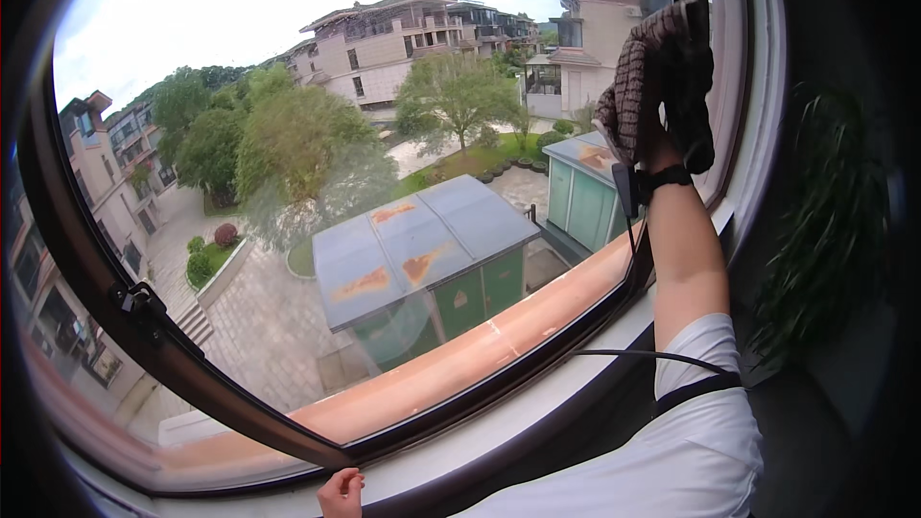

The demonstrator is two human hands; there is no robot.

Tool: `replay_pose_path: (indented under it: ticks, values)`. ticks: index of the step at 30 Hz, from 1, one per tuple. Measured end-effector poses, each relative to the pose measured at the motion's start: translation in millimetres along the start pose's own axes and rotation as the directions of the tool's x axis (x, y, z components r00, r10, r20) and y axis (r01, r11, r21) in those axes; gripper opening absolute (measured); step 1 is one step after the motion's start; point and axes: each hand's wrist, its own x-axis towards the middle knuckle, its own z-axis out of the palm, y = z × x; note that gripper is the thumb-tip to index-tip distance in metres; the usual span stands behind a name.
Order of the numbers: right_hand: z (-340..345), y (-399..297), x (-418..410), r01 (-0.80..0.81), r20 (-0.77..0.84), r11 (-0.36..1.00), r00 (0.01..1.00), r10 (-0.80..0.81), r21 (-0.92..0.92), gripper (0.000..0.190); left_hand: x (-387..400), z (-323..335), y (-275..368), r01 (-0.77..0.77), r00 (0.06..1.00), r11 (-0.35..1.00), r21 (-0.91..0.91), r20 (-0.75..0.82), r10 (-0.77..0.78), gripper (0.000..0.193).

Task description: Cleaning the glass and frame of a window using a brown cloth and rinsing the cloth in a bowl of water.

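My right arm reaches up along the right side of the window, a dark wristband on its wrist. My right hand (662,147) is mostly hidden behind a dark, ribbed cloth (633,97) that it holds against the window glass (460,165) near the right frame. Part of the cloth hangs down beside the wrist. At the lower edge, my left hand (341,495) has curled fingers beside the bottom of the brown window frame (327,452); whether it touches the sill cannot be seen, and nothing shows in it.
A dark latch (140,306) sits on the frame's left upright. The white sill (460,452) runs below the glass. A black cable (647,354) crosses near my right sleeve. A leafy plant (817,230) stands at the right. Buildings, trees and green metal cabinets lie outside.
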Motion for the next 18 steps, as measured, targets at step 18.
replay_pose_path:
  ticks: [18]
  values:
    - [16.6,-340.9,67.1,0.605,-0.408,0.661,0.793,-0.453,0.443,0.038,-13.3,-22.6,-4.1,-0.075,0.996,0.997,-0.004,-0.045,0.075,0.016]
